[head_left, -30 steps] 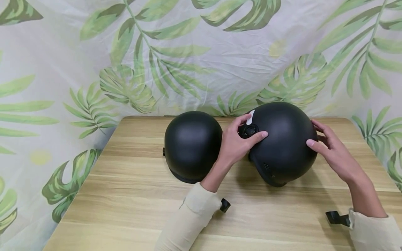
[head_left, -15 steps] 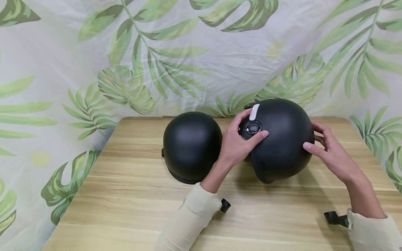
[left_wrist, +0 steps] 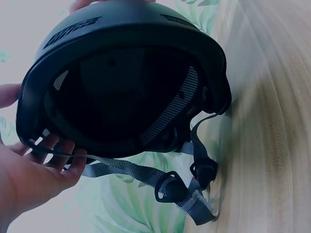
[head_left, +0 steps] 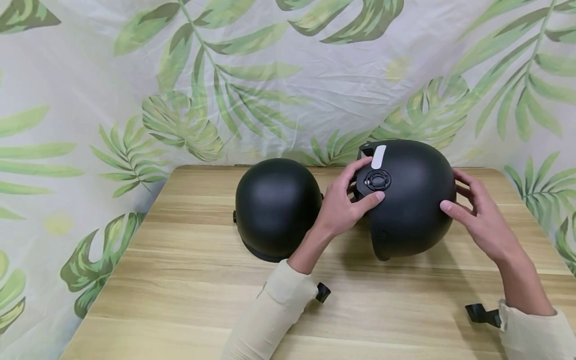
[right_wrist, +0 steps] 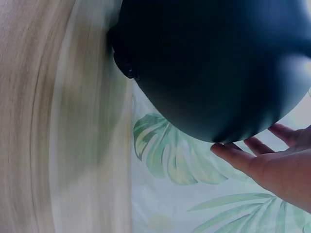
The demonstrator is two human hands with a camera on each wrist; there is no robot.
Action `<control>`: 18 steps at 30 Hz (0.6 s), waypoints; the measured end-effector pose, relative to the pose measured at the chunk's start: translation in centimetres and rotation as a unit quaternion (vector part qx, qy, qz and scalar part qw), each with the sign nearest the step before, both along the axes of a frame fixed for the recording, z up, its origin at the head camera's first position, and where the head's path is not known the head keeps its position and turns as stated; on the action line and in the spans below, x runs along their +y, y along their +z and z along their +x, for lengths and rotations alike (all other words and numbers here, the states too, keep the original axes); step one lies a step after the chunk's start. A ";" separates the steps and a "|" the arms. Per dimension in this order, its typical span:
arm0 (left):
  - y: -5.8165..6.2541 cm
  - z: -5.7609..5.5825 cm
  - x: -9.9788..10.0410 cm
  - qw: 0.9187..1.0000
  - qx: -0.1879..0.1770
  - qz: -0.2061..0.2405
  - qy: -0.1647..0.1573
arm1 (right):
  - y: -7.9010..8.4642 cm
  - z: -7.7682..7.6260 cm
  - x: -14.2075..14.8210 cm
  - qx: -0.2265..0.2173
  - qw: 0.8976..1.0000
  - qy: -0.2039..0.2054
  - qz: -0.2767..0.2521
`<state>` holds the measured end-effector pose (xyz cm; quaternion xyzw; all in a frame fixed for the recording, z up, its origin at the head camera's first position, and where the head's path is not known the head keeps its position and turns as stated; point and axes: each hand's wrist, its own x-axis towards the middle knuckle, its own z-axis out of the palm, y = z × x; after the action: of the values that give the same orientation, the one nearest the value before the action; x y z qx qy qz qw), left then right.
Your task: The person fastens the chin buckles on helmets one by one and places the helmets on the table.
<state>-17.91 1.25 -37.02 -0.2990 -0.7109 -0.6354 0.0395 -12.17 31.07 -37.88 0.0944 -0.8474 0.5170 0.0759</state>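
Both hands hold a black helmet (head_left: 411, 200) tipped on its side, its opening facing left. My left hand (head_left: 344, 202) grips its rim, thumb on the outer shell below a round side knob (head_left: 377, 180) and a white sticker (head_left: 379, 157). In the left wrist view the fingers of that hand reach inside the rim, and a grey chin strap (left_wrist: 138, 172) with black buckles hangs near the wooden table. My right hand (head_left: 483, 220) holds the rounded crown, thumb and fingers spread over it; some fingertips are hidden behind the shell.
A second black helmet (head_left: 276, 210) stands dome up on the table (head_left: 180, 300), left of the held one and partly behind my left wrist. A leaf-print cloth (head_left: 270, 75) hangs behind the table's back edge. Black mounts stick out from both sleeves.
The held helmet has been rolled in my hands, so its side knob and white sticker now face more upward and lie further right. The other helmet has stayed in place.
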 end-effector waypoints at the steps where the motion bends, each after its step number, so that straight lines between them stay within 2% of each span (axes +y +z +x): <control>1: 0.0 0.0 0.0 1.000 0.003 0.001 -0.005 | 0.1 0.0 0.0 0.004 1.000 -0.005 -0.002; 7: 0.2 0.2 0.3 1.000 0.008 0.006 -0.020 | 0.6 0.2 -0.3 0.027 0.999 -0.033 -0.014; 12: 0.5 0.3 0.5 0.999 0.011 -0.006 -0.039 | 0.5 0.2 -0.1 0.028 0.999 -0.042 0.000; 15: 0.6 0.4 0.7 0.998 0.018 -0.013 -0.058 | 0.4 0.3 0.5 0.022 0.999 -0.037 0.008; 18: 1.0 0.7 1.1 0.997 0.025 -0.028 -0.064 | 0.3 0.2 0.7 0.015 1.000 -0.013 -0.003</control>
<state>-17.20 2.34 -36.07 -0.3605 -0.7066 -0.6088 0.0086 -11.95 31.82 -37.61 0.0912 -0.8455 0.5174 0.0955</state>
